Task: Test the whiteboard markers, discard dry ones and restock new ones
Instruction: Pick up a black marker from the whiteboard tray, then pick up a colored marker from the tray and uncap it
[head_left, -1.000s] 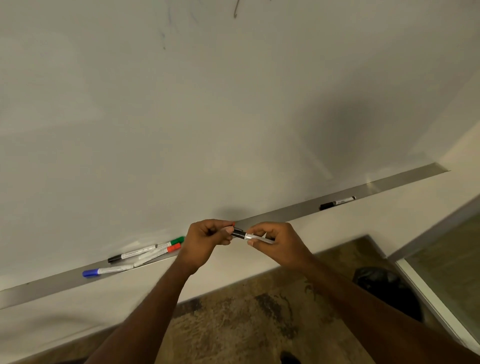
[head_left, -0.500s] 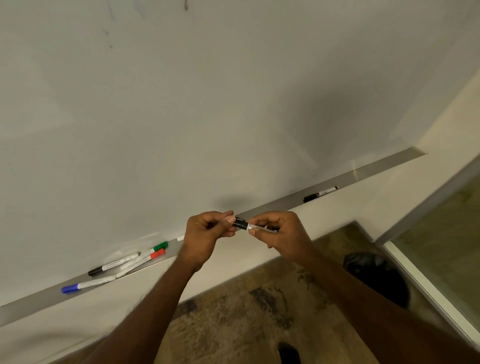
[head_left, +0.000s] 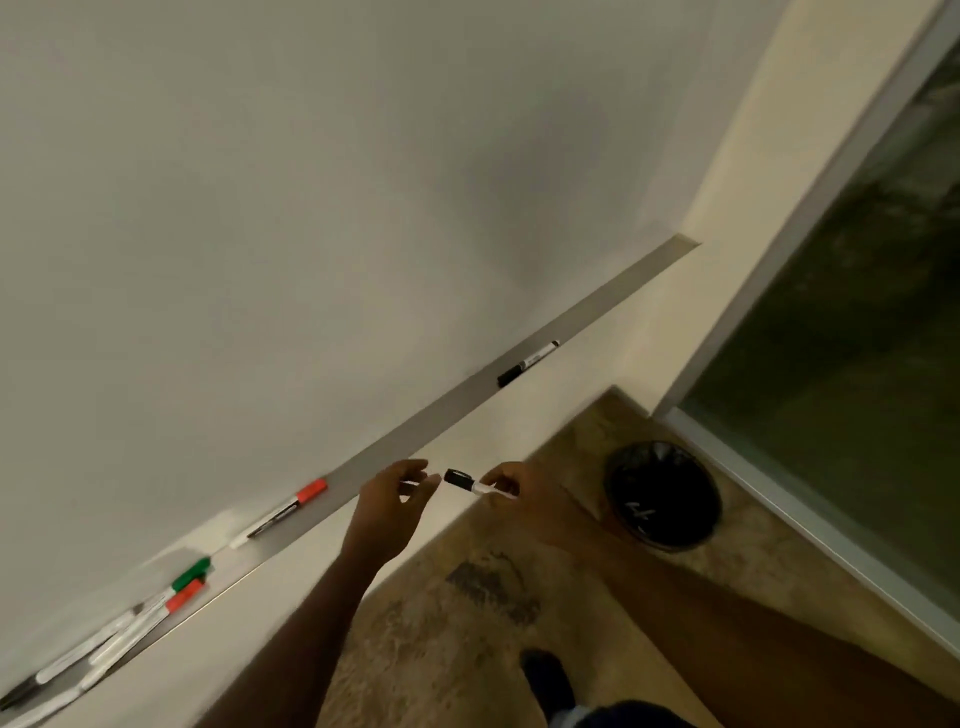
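My right hand (head_left: 511, 483) pinches the white barrel of a black-capped marker (head_left: 465, 482), held level in front of the tray (head_left: 597, 306) under the whiteboard (head_left: 311, 208). My left hand (head_left: 392, 501) hovers just left of the cap with loosely curled fingers and holds nothing. On the tray lie a lone red-capped marker (head_left: 288, 508), a green-capped marker (head_left: 189, 568), another red-capped marker (head_left: 182, 597) and a black-capped marker (head_left: 525, 361) further right. More markers lie blurred at the tray's lower left end (head_left: 67, 670).
A round black bin (head_left: 662, 493) with a dark liner stands on the mottled brown floor to the right of my hands. Behind it runs a glass panel with a pale frame (head_left: 810, 525). My shoe (head_left: 548, 675) shows at the bottom.
My left hand has let go of the marker's cap end and drawn slightly away. My right hand still holds the marker. The view has swung right and tilted, bringing the bin closer.
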